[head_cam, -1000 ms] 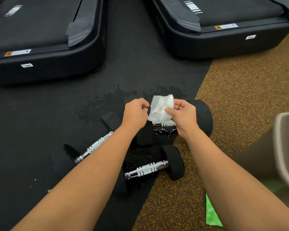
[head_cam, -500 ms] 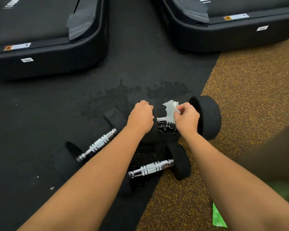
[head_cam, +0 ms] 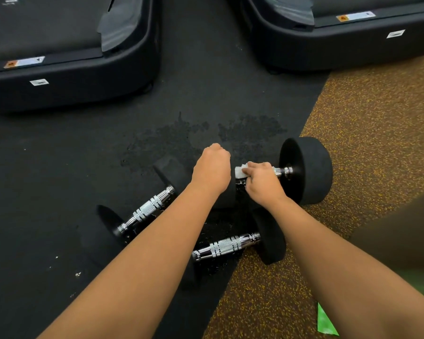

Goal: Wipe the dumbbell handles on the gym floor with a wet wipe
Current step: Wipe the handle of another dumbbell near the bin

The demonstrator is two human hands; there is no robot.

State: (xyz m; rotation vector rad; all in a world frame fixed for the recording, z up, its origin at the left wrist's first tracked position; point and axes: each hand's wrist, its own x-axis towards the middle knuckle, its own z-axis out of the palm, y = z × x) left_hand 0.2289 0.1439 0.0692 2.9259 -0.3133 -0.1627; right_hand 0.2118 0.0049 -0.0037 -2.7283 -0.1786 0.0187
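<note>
Two treadmills (head_cam: 71, 69) stand at the far edge of the gym floor (head_cam: 59, 167), with three dumbbells lying below them where the black mat meets the speckled brown flooring. The far dumbbell (head_cam: 306, 170) is the one being worked on. The left dumbbell (head_cam: 147, 209) and the near dumbbell (head_cam: 227, 245) lie untouched, their chrome bars bare.

A second ago both hands held the wet wipe (head_cam: 240, 172) spread open in the air above the far dumbbell. Now the left hand (head_cam: 212, 170) has let go of it and sits knuckles-up over that dumbbell's left weight. Its fingers are curled out of view, so I cannot tell whether they grip anything. The right hand (head_cam: 261, 182) has come down, fingers folded over the bunched wipe and pressing it onto the handle (head_cam: 283, 171), of which only the end near the right weight shows.

So unfolding seems over and wiping of the first handle is probably starting; the other two likely remain to be done.
</note>
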